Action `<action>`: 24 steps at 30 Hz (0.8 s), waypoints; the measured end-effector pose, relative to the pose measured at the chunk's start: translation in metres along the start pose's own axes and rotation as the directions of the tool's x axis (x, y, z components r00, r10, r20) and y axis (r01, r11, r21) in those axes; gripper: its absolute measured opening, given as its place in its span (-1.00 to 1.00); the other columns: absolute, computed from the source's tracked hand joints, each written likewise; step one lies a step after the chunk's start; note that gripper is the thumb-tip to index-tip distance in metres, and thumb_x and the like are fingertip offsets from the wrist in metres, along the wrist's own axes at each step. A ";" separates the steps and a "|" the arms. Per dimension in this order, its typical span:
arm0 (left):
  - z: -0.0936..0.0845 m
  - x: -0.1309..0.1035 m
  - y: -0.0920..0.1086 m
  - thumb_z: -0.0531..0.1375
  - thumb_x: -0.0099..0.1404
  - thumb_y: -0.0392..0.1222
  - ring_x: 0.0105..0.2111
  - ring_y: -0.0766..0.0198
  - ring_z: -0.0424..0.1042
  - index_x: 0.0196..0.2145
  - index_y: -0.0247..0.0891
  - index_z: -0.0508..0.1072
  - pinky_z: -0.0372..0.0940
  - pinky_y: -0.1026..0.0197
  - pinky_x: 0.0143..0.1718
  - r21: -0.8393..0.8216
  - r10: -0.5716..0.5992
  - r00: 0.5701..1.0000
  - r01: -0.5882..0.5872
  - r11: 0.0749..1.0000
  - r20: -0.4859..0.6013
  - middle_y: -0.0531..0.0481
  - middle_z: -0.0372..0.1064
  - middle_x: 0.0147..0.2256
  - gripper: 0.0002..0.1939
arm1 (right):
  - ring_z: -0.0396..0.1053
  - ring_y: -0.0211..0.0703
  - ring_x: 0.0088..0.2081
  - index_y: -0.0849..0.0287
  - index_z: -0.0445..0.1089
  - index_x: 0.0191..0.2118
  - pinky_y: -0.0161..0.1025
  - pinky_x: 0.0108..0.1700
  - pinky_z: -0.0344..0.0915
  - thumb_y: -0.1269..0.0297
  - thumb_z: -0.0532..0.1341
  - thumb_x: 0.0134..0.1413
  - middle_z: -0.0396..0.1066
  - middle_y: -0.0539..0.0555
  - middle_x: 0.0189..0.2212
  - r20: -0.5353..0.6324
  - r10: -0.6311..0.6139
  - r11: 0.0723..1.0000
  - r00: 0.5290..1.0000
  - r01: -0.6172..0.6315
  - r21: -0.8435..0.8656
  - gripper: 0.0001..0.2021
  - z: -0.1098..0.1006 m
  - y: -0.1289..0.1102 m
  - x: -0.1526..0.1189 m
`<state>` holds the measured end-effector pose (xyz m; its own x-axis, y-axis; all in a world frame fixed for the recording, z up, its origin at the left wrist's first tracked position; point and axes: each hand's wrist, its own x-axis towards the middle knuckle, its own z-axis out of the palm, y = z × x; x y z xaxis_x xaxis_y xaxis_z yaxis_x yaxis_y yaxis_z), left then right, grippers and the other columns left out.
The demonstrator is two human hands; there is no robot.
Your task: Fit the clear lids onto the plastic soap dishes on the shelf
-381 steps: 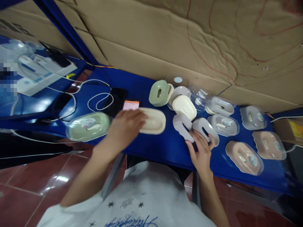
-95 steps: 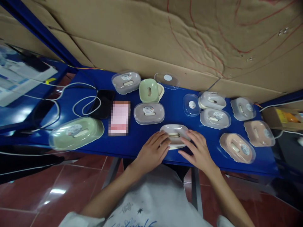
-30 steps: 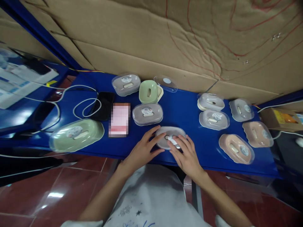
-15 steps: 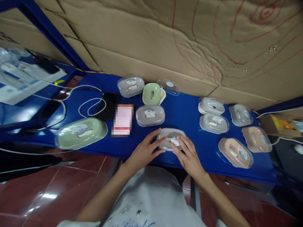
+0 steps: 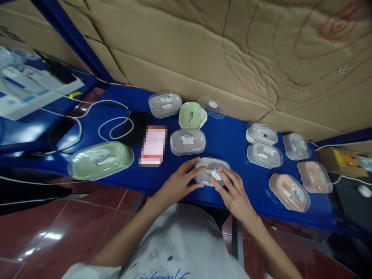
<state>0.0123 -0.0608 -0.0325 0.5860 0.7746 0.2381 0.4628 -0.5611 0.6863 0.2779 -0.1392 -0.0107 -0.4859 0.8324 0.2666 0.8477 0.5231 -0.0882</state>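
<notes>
A grey soap box with a clear lid lies near the table's front edge, between my two hands. My left hand is closed around its left end, a finger reaching over the lid and the thumb at the front side. With fingers spread, my right hand rests on the lid's right part, fingertips on a round white sticker. Just behind is another grey lidded soap box with a similar label. A green dish and a loose clear lid sit farther back.
On the blue table, a phone with a blurred screen, a white cable and a green box lie left. Several grey boxes and a pink box stand right. A cardboard wall rises behind.
My view has shifted slightly. The fingers of my right hand have moved a little on the lid, over the sticker; my left hand keeps its place on the box.
</notes>
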 end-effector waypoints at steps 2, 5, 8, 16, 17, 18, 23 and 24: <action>-0.002 0.001 0.000 0.37 0.45 -0.11 0.34 0.01 0.39 0.40 0.04 0.25 0.45 -0.10 0.30 -0.003 -0.013 1.000 0.013 1.000 0.013 -0.16 0.22 0.42 -0.34 | 0.25 0.18 0.43 -0.15 0.01 0.58 0.30 0.35 0.32 0.55 0.17 0.38 0.23 0.18 0.47 0.013 0.004 1.000 1.000 -0.004 0.024 -0.22 -0.003 0.001 0.000; -0.002 0.003 -0.002 0.37 0.45 -0.04 0.34 -0.02 0.40 0.43 0.05 0.20 0.44 -0.16 0.30 -0.015 -0.018 0.999 0.018 1.000 0.034 -0.18 0.23 0.40 -0.29 | 0.29 0.16 0.41 -0.18 0.03 0.57 0.28 0.35 0.32 0.48 0.19 0.42 0.25 0.15 0.46 0.020 0.018 0.998 1.000 -0.019 0.066 -0.25 -0.003 0.003 0.001; 0.000 0.004 -0.005 0.36 0.46 0.02 0.32 -0.03 0.41 0.42 0.06 0.22 0.45 -0.17 0.29 -0.029 -0.005 1.000 0.005 1.000 0.029 -0.18 0.24 0.39 -0.32 | 0.31 0.13 0.40 -0.21 0.06 0.56 0.28 0.40 0.27 0.41 0.24 0.43 0.29 0.14 0.44 -0.034 0.034 0.997 0.999 -0.032 0.070 -0.28 0.006 0.002 0.000; 0.004 0.005 -0.004 0.34 0.47 0.00 0.28 -0.01 0.42 0.43 0.08 0.22 0.47 -0.16 0.26 -0.026 0.007 1.000 -0.007 1.000 -0.004 -0.17 0.20 0.41 -0.33 | 0.10 0.16 0.52 -0.12 -0.03 0.59 0.28 0.46 0.27 0.42 0.32 0.36 0.29 0.14 0.43 -0.160 0.070 0.993 0.985 -0.054 0.101 -0.17 0.020 0.002 -0.006; 0.003 0.006 -0.003 0.34 0.47 0.00 0.29 -0.02 0.41 0.43 0.09 0.23 0.47 -0.17 0.26 -0.032 0.008 1.000 -0.008 0.999 0.001 -0.16 0.20 0.41 -0.34 | 0.13 0.16 0.51 -0.12 -0.03 0.59 0.28 0.46 0.28 0.42 0.32 0.36 0.30 0.13 0.43 -0.150 0.076 0.993 0.986 -0.060 0.103 -0.17 0.018 0.001 -0.006; 0.002 0.008 -0.002 0.34 0.47 -0.01 0.29 -0.02 0.41 0.42 0.11 0.23 0.46 -0.18 0.27 -0.039 0.003 1.000 -0.002 0.999 0.014 -0.16 0.20 0.41 -0.34 | 0.16 0.15 0.50 -0.13 -0.02 0.59 0.27 0.46 0.29 0.41 0.32 0.36 0.31 0.13 0.42 -0.139 0.081 0.992 0.987 -0.067 0.103 -0.17 0.016 0.001 -0.005; 0.002 0.016 0.005 0.27 0.54 -0.13 0.38 -0.05 0.33 0.52 0.09 0.03 0.40 -0.16 0.34 -0.073 -0.068 0.996 0.072 0.995 0.049 -0.20 0.01 0.51 -0.25 | 0.18 0.16 0.49 -0.13 0.01 0.58 0.28 0.46 0.22 0.36 0.26 0.42 0.31 0.15 0.42 -0.104 0.142 0.990 0.984 -0.141 0.022 -0.25 0.007 0.015 0.015; 0.004 0.016 0.008 0.25 0.54 -0.15 0.41 -0.06 0.29 0.53 0.06 0.01 0.39 -0.15 0.35 -0.079 -0.064 0.997 0.067 0.995 0.037 -0.22 -0.04 0.52 -0.25 | 0.14 0.17 0.50 -0.13 0.02 0.58 0.32 0.48 0.15 0.36 0.23 0.44 0.29 0.15 0.43 -0.092 0.167 0.986 0.982 -0.169 -0.009 -0.28 0.005 0.023 0.022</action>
<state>0.0281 -0.0538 -0.0260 0.5792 0.7977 0.1682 0.4471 -0.4834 0.7526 0.2858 -0.1075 -0.0111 -0.3154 0.8878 0.3353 0.9195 0.3732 -0.1233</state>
